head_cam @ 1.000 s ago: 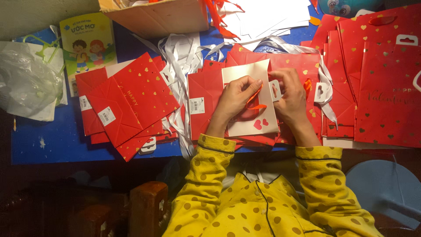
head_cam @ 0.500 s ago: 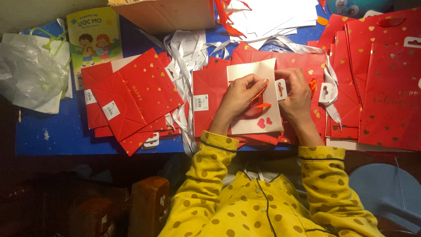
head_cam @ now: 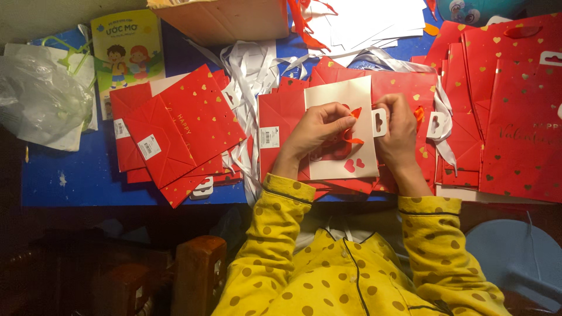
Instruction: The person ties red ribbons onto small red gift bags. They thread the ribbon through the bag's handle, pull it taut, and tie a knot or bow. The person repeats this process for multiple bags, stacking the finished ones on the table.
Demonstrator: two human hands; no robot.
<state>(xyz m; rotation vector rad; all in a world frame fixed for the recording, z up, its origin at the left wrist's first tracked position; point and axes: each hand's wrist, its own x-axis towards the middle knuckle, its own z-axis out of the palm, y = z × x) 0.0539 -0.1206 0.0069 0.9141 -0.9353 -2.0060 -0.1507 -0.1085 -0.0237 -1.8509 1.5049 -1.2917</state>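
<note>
Little has shifted since a moment ago; both hands stay at the same cream bag. The blue table [head_cam: 76,175] is covered in flat red bags [head_cam: 175,131], with a cardboard box [head_cam: 225,20] above. The cream bag [head_cam: 342,96] lies on the middle pile. Left hand [head_cam: 319,129] pinches the orange ribbon [head_cam: 353,139] with fingers together; right hand [head_cam: 398,131] is curled shut over the bag's right edge.

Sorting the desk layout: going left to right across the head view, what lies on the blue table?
Clear plastic bag → children's booklet → fanned red bags → left hand → right hand → upright red bag stack.
</note>
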